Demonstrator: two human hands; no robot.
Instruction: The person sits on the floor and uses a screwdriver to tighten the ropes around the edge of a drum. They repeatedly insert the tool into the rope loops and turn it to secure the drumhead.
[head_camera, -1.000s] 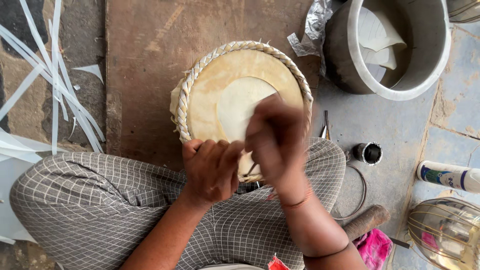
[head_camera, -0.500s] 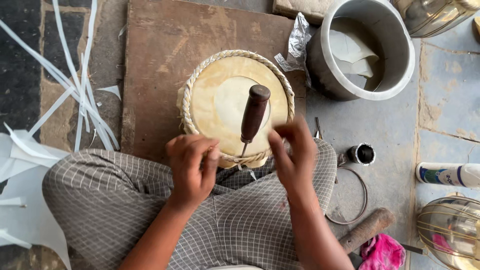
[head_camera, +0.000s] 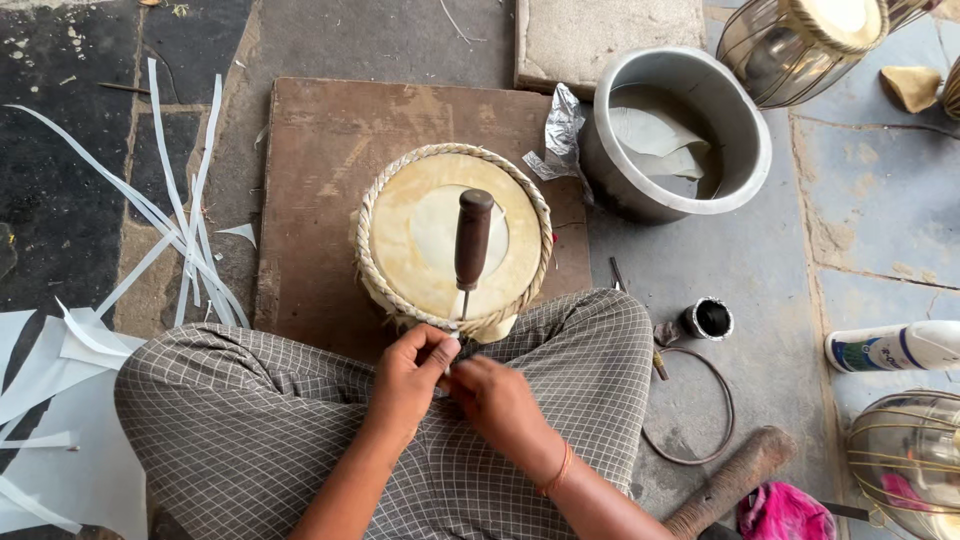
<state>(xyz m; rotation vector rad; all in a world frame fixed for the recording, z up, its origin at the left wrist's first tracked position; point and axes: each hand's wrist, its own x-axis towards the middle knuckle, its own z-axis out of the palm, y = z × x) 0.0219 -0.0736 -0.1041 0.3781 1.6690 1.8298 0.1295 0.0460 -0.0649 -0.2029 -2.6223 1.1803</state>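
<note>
At the near edge of the wooden board (head_camera: 320, 130), your left hand (head_camera: 410, 372) and right hand (head_camera: 492, 400) pinch lacing under the drum (head_camera: 452, 235); fingers closed. Awl (head_camera: 471, 240) stands in the rim; next pull wants steady tension

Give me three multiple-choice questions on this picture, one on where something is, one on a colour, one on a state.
1. Where does the round rope-rimmed drum stand? A on the brown wooden board; B in the grey metal pot; C on the pink cloth.
2. What colour is the handle of the awl? A white; B dark brown; C green.
3. How are the left hand and right hand? A far apart; B together at the drum's near rim; C gripping the handle.

A: the board lies under it. B: dark wood. C is out, B: fingers meet below the handle.
</note>
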